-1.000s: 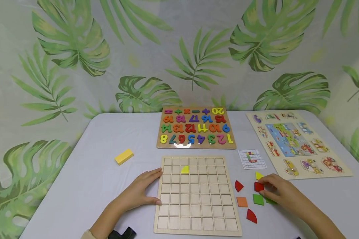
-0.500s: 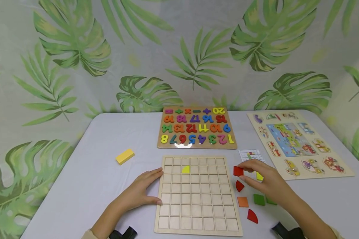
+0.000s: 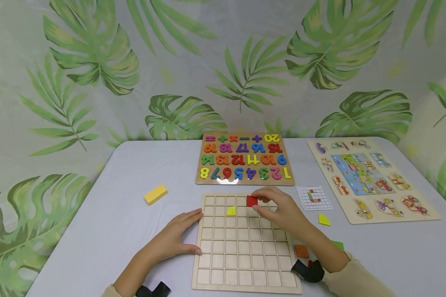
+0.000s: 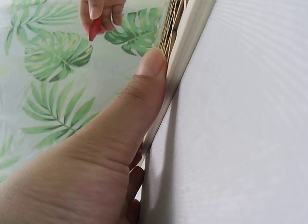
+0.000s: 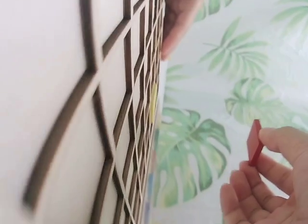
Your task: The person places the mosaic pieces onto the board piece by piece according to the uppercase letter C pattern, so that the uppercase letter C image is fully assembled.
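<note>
My right hand (image 3: 282,208) pinches a red square tile (image 3: 251,201) between thumb and fingertips, over the upper part of the wooden grid board (image 3: 223,286). In the right wrist view the tile (image 5: 253,142) stands on edge in the pinch, apart from the grid. A yellow quarter-round tile (image 3: 231,211) sits in a cell of the board's second row. My left hand (image 3: 174,237) rests against the board's left edge, thumb and fingers spread and fairly straight. The left wrist view has its thumb (image 4: 127,101) lying along the board's rim.
Right of the board lie a pattern card (image 3: 314,198), a yellow quarter-round tile (image 3: 323,220), an orange square (image 3: 302,251) and a green piece (image 3: 338,245), with the right forearm over others. A number puzzle (image 3: 245,159), a picture puzzle (image 3: 373,179) and a yellow block (image 3: 155,194) stand around.
My right hand has picked up the red square from among the loose tiles and carried it left over the board. My left hand has stayed at the board's edge.
</note>
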Available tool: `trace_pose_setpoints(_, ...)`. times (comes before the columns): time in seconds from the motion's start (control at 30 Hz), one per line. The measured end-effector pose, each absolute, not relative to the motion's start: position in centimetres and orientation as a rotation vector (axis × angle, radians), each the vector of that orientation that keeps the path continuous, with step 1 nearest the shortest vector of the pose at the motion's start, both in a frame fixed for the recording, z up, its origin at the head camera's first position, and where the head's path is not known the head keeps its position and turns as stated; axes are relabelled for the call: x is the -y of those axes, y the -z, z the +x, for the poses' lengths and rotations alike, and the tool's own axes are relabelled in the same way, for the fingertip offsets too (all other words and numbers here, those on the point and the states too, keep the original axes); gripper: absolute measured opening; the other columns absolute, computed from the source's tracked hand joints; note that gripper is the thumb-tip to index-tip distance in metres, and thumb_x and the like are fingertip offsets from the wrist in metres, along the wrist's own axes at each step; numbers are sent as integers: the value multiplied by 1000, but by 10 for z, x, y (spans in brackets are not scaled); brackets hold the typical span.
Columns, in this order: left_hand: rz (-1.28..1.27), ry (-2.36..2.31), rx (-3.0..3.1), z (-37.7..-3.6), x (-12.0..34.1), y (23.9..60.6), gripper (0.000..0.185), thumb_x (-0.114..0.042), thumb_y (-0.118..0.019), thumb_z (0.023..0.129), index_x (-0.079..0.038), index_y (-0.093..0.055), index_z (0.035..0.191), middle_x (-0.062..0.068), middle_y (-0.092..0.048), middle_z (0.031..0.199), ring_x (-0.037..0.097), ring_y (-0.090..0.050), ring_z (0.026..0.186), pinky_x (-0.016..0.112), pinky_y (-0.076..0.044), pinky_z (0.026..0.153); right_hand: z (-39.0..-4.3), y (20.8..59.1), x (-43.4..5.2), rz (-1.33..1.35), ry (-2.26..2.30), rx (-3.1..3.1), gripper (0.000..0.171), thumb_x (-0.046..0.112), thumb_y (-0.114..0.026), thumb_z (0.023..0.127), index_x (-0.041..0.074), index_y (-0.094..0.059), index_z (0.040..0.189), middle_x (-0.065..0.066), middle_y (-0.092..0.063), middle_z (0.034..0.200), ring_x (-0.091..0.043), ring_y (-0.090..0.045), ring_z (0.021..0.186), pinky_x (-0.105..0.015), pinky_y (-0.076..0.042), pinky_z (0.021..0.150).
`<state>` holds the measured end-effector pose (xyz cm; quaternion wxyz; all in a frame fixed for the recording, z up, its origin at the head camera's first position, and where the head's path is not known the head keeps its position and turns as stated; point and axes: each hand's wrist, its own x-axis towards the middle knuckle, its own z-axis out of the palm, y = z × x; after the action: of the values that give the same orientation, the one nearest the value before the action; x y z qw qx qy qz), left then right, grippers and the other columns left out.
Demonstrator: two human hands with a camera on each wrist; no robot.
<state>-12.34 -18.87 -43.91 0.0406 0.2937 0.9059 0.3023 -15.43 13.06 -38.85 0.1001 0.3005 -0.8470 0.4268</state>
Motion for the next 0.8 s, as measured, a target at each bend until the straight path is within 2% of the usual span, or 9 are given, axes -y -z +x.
trace_pose_setpoints(0.27,864,-911,-2776,-123,190,439,97,-62,-65,62,-11,-36,138,-2,-28,144,18,-24,130,40,-18,107,-171,410,-114,872,-1310,2700,24,15,-67,81,10,-63,104,4,-59,98,-15,-54,86,-28,-50,74)
trace_pose_setpoints(0.43,910,-929,-2778,-125,189,439,96,-60,-66,62,-8,-37,137,2,-30,143,21,-26,129,42,-18,106,-175,423,-114,848,-1237,2808,22,20,-67,81,15,-64,103,7,-58,96,-11,-52,85,-28,-47,74)
trace_pose_setpoints(0.8,916,-928,-2773,-124,189,439,96,-59,-66,63,-6,-37,137,4,-30,143,22,-26,129,42,-16,107,-177,427,-111,858,-1174,2856,26,23,-68,81,13,-64,104,7,-54,96,-10,-48,85,-28,-45,75)
